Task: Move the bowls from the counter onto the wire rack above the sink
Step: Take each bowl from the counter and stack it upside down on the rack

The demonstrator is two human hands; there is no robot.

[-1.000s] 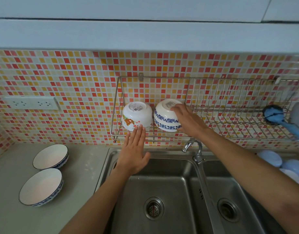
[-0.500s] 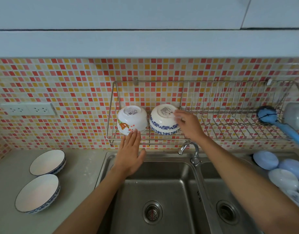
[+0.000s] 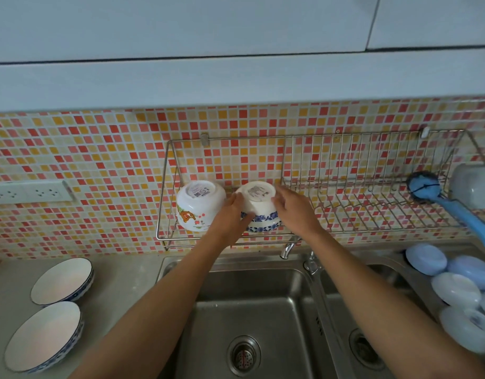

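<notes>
Head view: left hand (image 3: 230,217) and right hand (image 3: 293,212) cup blue-patterned bowl (image 3: 259,207) upturned on wire rack (image 3: 345,228), fingers curved round sides; glazed, likely slippery, breakable; hold by rim

Two bare forearms show, from below the elbows to the hands, with no sleeve on either. The left hand (image 3: 230,217) and the right hand (image 3: 296,212) wear no glove, ring, watch or band on the parts that show. Both arms are slim and smooth, widest at the bottom edge and narrowing to the wrists. The nails are too small to make out
</notes>
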